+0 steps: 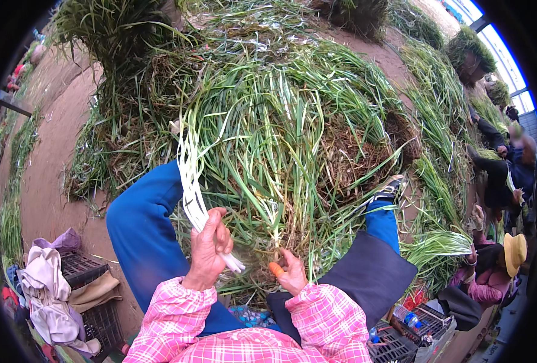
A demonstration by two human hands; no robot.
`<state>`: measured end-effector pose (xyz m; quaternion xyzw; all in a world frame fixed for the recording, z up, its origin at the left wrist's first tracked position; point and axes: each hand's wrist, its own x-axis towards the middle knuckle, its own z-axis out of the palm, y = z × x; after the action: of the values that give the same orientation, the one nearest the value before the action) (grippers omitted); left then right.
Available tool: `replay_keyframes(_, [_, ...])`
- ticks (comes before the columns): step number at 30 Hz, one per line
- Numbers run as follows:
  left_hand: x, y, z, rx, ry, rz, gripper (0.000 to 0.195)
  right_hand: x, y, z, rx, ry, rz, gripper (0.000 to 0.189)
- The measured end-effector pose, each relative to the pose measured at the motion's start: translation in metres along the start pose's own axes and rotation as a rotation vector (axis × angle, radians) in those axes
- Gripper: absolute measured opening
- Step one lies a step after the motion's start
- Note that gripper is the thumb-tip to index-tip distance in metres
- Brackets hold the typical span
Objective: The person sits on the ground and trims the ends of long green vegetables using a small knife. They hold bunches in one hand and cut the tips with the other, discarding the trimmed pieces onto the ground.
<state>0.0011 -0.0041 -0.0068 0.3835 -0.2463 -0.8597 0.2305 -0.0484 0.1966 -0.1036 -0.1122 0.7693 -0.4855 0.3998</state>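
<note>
My left hand [209, 249] is closed around a bundle of peeled green onion stalks [193, 195], white at the lower end and pale green above. Their cut-looking white ends stick out below my fist. Low in front of me, my right hand [292, 272] wears an orange cover on one digit. Its fingertips touch the root end of an unpeeled green onion stalk [276, 233]; whether they pinch it is unclear. A wide heap of green onions [259, 122] with brown roots and long leaves spreads between and beyond my legs.
Tied-looking bundles [114, 36] stand behind the heap at left. Black plastic crates [100, 322] with cloths [46, 277] are at my left. On the right are another crate [391, 347], a water bottle [407, 316], and a co-worker in a yellow hat [515, 255] holding green onions [436, 245].
</note>
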Motion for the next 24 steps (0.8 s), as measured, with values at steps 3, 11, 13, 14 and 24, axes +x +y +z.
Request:
replay_keyframes(3, [-0.001,0.002,0.002,0.012,-0.005,0.032,0.018,-0.002,-0.002,0.003,-0.041,0.035,-0.036,0.044])
replay_keyframes(11, [-0.008,0.003,0.011,0.195,0.025,0.089,0.017,0.042,-0.045,0.025,-0.283,0.082,-0.400,0.035])
replay_keyframes(13, [-0.006,0.003,0.011,0.182,0.032,0.085,0.016,0.075,-0.045,0.022,-0.404,0.104,-0.546,0.031])
replay_keyframes(14, [-0.005,0.003,0.010,0.158,0.046,0.077,0.016,0.095,-0.042,0.020,-0.395,0.168,-0.609,0.027])
replay_keyframes(24, [0.001,0.004,0.009,0.070,0.075,0.039,0.016,0.174,0.017,0.012,-0.526,0.044,-0.017,0.027])
